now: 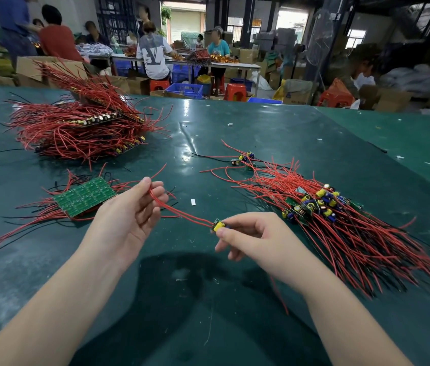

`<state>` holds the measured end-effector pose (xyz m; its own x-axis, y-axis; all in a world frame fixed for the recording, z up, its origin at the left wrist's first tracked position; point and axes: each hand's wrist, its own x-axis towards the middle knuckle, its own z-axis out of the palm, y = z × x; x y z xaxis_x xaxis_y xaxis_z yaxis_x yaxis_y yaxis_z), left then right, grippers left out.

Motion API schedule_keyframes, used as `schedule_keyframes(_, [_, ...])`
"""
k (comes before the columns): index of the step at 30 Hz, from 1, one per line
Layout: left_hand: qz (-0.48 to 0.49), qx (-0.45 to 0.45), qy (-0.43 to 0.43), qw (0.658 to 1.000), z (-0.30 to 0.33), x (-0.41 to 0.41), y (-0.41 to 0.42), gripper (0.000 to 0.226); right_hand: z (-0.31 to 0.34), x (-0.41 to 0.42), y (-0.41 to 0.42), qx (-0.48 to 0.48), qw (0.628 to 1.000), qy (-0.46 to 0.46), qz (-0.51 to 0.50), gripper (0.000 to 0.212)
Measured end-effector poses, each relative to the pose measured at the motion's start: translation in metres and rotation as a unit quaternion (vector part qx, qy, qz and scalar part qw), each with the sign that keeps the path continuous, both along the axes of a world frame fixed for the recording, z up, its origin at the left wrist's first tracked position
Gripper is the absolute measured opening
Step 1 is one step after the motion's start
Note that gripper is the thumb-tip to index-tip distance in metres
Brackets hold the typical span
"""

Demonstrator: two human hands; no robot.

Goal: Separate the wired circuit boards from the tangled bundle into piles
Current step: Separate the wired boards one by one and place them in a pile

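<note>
My right hand (250, 235) pinches a small circuit board (219, 225) with a yellow part, held above the green table (235, 122). Its red wires (182, 215) stretch left into my left hand (132, 215), which holds them between thumb and fingers. Left of that hand lies a green panel of joined boards (84, 196), solder side up, with red and black wires under it. To the right sits a pile of separated wired boards (314, 204), wires fanning toward me. A few loose boards (244, 158) lie beyond it. The big tangled bundle (76, 122) rests at the far left.
A small white scrap (193, 202) lies on the table between the hands and the piles. Cardboard boxes (50, 66), blue crates (184, 89) and red stools (235, 91) stand past the table's far edge, where several people work at other benches.
</note>
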<state>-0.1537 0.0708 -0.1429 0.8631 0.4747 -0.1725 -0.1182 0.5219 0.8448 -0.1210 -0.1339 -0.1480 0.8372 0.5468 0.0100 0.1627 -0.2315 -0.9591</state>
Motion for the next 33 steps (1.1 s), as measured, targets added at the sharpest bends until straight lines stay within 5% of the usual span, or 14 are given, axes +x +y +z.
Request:
schedule_keyframes(5, [-0.006,-0.084,-0.006,0.996,0.002,0.000,-0.004,0.016,0.000,0.001,-0.001,0.007,1.000,0.016,0.008,0.010])
schedule_keyframes(11, [-0.011,0.062,-0.052,0.997,-0.006,0.000,-0.005,0.026,0.000,0.001,-0.001,0.022,0.999,0.021,-0.017,0.009])
schedule_keyframes(18, [-0.041,0.099,-0.071,0.992,-0.010,0.001,-0.011,0.023,0.000,0.003,-0.002,0.019,0.999,0.021,-0.026,0.008])
schedule_keyframes(27, [-0.105,-0.063,-0.009,0.992,-0.005,0.000,-0.010,0.036,-0.001,0.008,-0.008,-0.016,0.999,0.016,-0.033,0.008])
schedule_keyframes(33, [-0.094,-0.066,-0.010,0.993,-0.004,0.001,-0.009,0.035,-0.001,0.009,-0.008,-0.025,0.999,0.012,-0.027,0.008])
